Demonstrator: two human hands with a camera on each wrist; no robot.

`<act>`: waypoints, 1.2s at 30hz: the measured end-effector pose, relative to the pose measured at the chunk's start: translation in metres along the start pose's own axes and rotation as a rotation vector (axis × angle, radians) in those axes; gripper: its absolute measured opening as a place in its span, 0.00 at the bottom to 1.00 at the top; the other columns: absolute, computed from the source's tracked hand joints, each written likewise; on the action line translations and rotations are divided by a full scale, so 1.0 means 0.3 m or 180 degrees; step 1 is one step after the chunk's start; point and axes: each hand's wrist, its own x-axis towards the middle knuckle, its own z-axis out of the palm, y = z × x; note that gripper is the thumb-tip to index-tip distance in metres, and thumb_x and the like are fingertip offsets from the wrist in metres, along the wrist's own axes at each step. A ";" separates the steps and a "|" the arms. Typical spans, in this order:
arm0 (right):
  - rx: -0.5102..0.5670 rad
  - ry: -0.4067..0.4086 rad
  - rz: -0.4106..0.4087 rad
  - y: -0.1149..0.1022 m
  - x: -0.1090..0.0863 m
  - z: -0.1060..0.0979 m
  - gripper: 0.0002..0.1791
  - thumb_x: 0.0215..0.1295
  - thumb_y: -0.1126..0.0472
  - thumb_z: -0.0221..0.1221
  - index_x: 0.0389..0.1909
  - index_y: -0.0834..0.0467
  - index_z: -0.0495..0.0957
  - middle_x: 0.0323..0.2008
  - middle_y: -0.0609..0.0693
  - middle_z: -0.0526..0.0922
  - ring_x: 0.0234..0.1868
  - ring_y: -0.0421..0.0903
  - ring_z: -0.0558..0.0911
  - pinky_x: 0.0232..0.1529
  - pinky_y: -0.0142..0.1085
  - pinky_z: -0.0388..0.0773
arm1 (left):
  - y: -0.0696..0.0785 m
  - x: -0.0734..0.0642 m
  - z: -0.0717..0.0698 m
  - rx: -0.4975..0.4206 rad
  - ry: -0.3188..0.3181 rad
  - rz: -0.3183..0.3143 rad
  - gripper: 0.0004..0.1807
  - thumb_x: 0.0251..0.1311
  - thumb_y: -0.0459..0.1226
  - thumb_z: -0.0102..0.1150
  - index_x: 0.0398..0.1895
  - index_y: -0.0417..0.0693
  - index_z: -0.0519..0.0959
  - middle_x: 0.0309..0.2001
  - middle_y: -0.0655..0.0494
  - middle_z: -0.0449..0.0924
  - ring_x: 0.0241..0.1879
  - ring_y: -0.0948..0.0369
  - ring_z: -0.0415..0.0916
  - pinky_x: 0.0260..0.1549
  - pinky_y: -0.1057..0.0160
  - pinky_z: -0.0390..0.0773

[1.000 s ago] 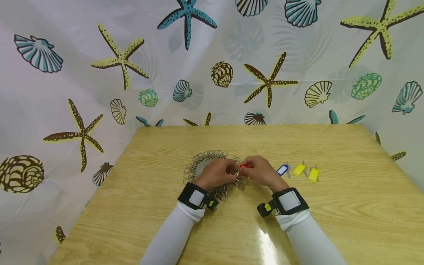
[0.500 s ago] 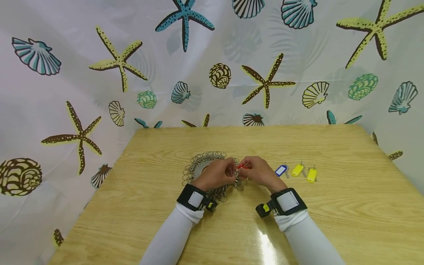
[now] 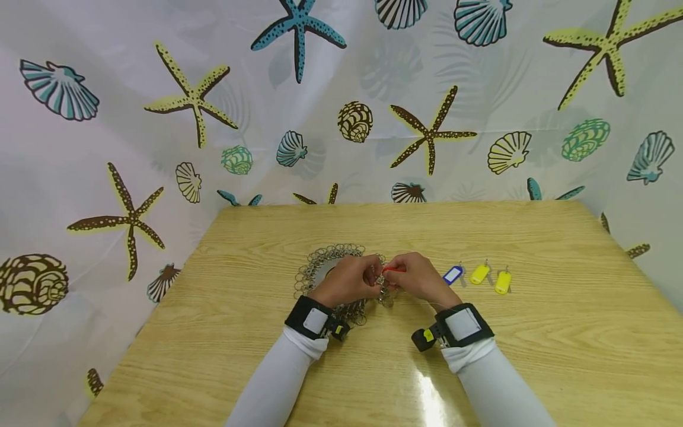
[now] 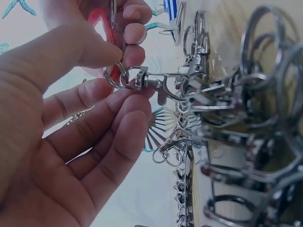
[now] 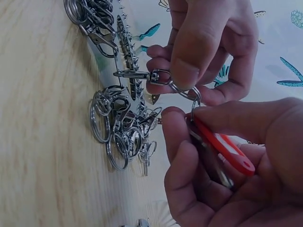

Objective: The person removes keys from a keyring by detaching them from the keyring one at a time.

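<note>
My left hand (image 3: 349,281) pinches a split ring (image 5: 181,90) on the end of a metal swivel clasp (image 4: 152,81). The clasp hooks onto a round rack (image 3: 324,270), whose edge bears many clasps and rings. Close on the right, my right hand (image 3: 420,277) holds a red key tag (image 5: 231,152) between thumb and fingers. A slim metal piece (image 5: 215,165) lies beside the tag in the same grip. The tag's small ring (image 5: 194,106) meets the split ring where the hands come together; whether it is threaded on, I cannot tell. My left hand covers part of the rack in the head view.
Right of my right hand lie a blue key tag (image 3: 453,274) and two yellow key tags, one nearer (image 3: 479,274) and one farther right (image 3: 503,282). The wooden table (image 3: 560,332) ends at a patterned curtain (image 3: 320,160) behind and at the sides.
Both hands stay nearly in place at the rack's right edge. The red tag has turned slightly in my right fingers and shows more of its length. The head view has shifted a little.
</note>
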 end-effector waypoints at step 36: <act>-0.0259 0.0153 -0.0352 -0.007 -0.008 -0.005 0.04 0.64 0.62 0.62 0.31 0.57 0.83 0.27 0.51 0.85 0.29 0.49 0.82 0.26 0.36 0.70 | -0.002 -0.001 0.002 0.0152 0.0046 -0.0093 0.05 0.62 0.40 0.63 0.33 0.50 0.84 0.28 0.62 0.81 0.27 0.68 0.75 0.28 0.69 0.74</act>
